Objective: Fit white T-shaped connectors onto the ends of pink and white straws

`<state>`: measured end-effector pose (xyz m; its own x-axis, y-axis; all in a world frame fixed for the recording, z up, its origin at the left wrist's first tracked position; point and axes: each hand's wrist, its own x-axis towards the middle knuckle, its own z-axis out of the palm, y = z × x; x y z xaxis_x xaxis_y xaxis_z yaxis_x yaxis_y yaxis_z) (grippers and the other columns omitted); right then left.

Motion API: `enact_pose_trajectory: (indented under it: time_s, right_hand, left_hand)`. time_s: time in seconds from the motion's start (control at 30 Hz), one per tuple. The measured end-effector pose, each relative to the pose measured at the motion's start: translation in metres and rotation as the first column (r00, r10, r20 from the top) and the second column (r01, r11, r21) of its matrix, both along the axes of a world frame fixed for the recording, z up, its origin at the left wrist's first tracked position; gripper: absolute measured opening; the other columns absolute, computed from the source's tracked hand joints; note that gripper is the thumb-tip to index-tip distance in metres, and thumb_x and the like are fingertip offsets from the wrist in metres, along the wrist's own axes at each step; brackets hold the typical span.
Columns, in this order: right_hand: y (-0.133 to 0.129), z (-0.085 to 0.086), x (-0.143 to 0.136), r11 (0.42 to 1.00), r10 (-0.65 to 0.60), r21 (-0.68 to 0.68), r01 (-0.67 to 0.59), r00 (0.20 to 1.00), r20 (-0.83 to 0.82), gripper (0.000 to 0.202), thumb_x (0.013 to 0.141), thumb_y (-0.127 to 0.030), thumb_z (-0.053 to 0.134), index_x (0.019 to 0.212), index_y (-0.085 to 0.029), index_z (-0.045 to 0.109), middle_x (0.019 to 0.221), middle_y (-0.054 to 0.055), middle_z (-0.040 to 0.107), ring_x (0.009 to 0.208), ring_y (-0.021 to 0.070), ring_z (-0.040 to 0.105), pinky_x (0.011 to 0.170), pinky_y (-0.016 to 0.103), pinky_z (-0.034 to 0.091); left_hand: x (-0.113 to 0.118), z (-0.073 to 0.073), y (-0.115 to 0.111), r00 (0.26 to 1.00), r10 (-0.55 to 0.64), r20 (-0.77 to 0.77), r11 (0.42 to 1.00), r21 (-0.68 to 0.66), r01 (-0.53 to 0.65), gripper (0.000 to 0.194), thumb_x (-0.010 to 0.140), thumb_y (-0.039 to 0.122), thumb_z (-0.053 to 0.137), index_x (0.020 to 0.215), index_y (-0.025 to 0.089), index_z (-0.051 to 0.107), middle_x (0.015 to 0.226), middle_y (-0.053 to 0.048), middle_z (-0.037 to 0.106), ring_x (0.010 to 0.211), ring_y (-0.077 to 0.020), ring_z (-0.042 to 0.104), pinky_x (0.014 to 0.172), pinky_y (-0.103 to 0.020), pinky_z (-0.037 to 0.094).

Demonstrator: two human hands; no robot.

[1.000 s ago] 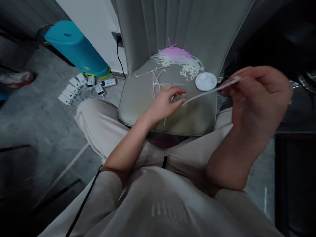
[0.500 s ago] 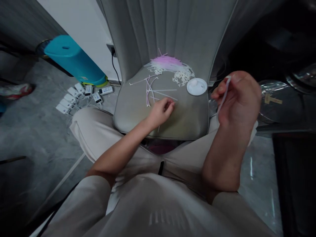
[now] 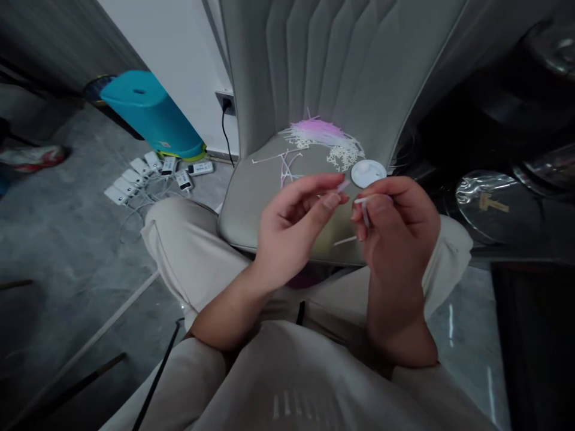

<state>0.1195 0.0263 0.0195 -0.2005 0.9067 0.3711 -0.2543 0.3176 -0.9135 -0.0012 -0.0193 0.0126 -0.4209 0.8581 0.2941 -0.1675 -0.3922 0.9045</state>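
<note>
Pink-tinted piece (image 3: pixel 343 186) is pinched between thumb and index finger of left hand (image 3: pixel 287 233); pale strip (image 3: pixel 365 211) is gripped by right fingertips, crosswise end exposed. Both are held above chair seat (image 3: pixel 242 203), just beside white dish (image 3: pixel 369 178). Grip is best kept light, near ends, so bending is avoided; facing tips are best kept level.

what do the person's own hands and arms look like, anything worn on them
The left hand and right hand are bare, with no gloves, and no rings or watch show. The forearms are uncovered too. Loose, plain, pale greyish sleeves end near the elbows. A thin black cord runs by the left one.
</note>
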Motion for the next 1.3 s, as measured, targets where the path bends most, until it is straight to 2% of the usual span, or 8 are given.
enact_pose_trajectory:
  time_s: [0.1,0.2,0.37,0.5,0.7,0.83,1.07,1.3]
  right_hand:
    - [-0.01,0.003,0.0,0.999,-0.038,0.004,0.037,0.997,0.06,0.006,0.092,-0.036,0.069,0.089,-0.031,0.069,0.069,-0.007,0.066,0.048,0.0108,0.047,0.041,0.026,0.033]
    - [-0.016,0.005,0.001,0.998,-0.066,0.014,0.065,0.987,0.145,0.003,0.094,-0.036,0.066,0.094,-0.033,0.067,0.071,-0.006,0.068,0.049,0.0137,0.052,0.043,0.029,0.036]
    - [-0.023,0.007,0.003,0.994,-0.097,0.063,0.087,0.979,0.181,0.002,0.095,-0.037,0.065,0.095,-0.035,0.067,0.078,-0.002,0.07,0.064,0.0186,0.066,0.048,0.031,0.041]
    - [-0.026,0.01,0.005,0.992,-0.114,0.07,0.101,0.966,0.234,0.007,0.095,-0.04,0.064,0.095,-0.035,0.067,0.081,0.001,0.069,0.061,0.0185,0.061,0.049,0.033,0.043]
    - [-0.03,0.018,0.006,0.999,-0.033,0.012,0.031,0.984,0.178,0.006,0.093,-0.038,0.068,0.09,-0.033,0.069,0.082,-0.001,0.068,0.061,0.0163,0.058,0.051,0.033,0.046]
    - [-0.032,0.02,0.007,1.0,-0.006,0.019,0.003,0.99,0.141,0.007,0.093,-0.038,0.068,0.088,-0.034,0.069,0.083,0.0,0.068,0.064,0.0169,0.061,0.053,0.033,0.047]
    - [-0.034,0.018,0.008,0.997,-0.041,0.08,0.018,0.951,0.307,0.014,0.097,-0.049,0.056,0.093,-0.036,0.061,0.085,0.002,0.069,0.065,0.0219,0.063,0.047,0.036,0.039]
    - [-0.034,0.019,0.007,0.998,0.043,0.031,-0.049,0.981,0.189,0.014,0.097,-0.045,0.06,0.09,-0.033,0.062,0.084,-0.001,0.069,0.063,0.0174,0.062,0.049,0.031,0.039]
  left_hand:
    - [-0.004,0.0,-0.005,0.996,-0.078,-0.039,0.997,0.025,0.079,0.02,0.092,0.043,0.073,0.104,0.027,0.076,0.1,-0.002,0.077,0.089,-0.0142,0.073,0.075,-0.027,0.06]
    - [-0.004,0.001,-0.008,0.991,-0.136,-0.008,0.99,0.037,0.136,0.012,0.095,0.034,0.07,0.1,0.026,0.076,0.092,0.0,0.075,0.078,-0.0101,0.067,0.071,-0.023,0.057]
    - [0.006,0.003,-0.015,0.984,-0.15,0.092,0.988,-0.025,0.153,0.019,0.096,0.041,0.064,0.093,0.023,0.068,0.087,0.0,0.069,0.08,-0.011,0.064,0.074,-0.023,0.055]
    - [0.009,0.005,-0.02,0.969,-0.204,0.138,0.978,-0.009,0.207,0.022,0.096,0.043,0.066,0.09,0.022,0.064,0.081,0.001,0.065,0.076,-0.0104,0.062,0.074,-0.023,0.054]
    - [0.009,0.007,-0.021,0.929,-0.342,0.142,0.938,0.111,0.328,0.018,0.097,0.037,0.065,0.089,0.021,0.062,0.075,0.003,0.06,0.061,-0.0069,0.054,0.063,-0.019,0.051]
    - [0.009,0.007,-0.021,0.935,-0.323,0.148,0.943,0.138,0.304,0.016,0.097,0.035,0.067,0.089,0.021,0.063,0.076,0.003,0.06,0.061,-0.0055,0.054,0.062,-0.017,0.051]
    - [0.01,0.008,-0.021,0.94,-0.329,0.088,0.938,0.149,0.314,0.018,0.098,0.037,0.064,0.087,0.023,0.059,0.075,0.003,0.061,0.058,-0.0067,0.052,0.061,-0.019,0.054]
    - [0.01,0.006,-0.02,0.947,-0.317,0.049,0.933,0.197,0.302,0.014,0.099,0.033,0.063,0.091,0.023,0.062,0.077,0.001,0.063,0.066,-0.0078,0.06,0.058,-0.017,0.052]
